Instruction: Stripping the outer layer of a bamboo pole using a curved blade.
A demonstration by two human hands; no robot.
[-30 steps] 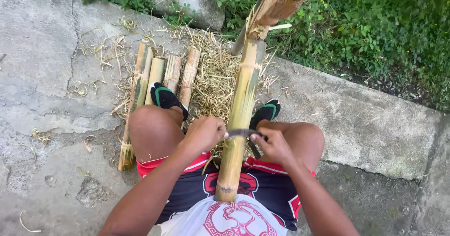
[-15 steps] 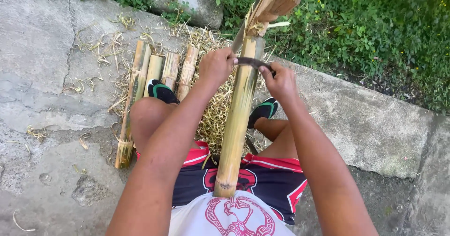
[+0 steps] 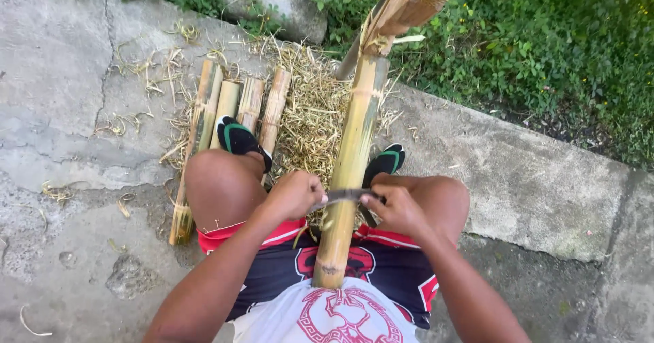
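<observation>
1. The bamboo pole [image 3: 351,173] runs from the person's belly up toward 12 o'clock, its far end lodged against a wooden frame [image 3: 415,2]; braced at both ends, it likely holds steady under scraping.
2. The blade [image 3: 347,194] lies crosswise on the pole, so both hands can pull it evenly.
3. The left hand [image 3: 294,193] has its fingers closed around the blade's 9 o'clock end; the right hand [image 3: 398,210] has its fingers curled shut around the 3 o'clock end.
4. Shavings [image 3: 313,111] pile under the pole at 12 o'clock, beside the bamboo pieces [image 3: 235,108] at 10 o'clock.
</observation>
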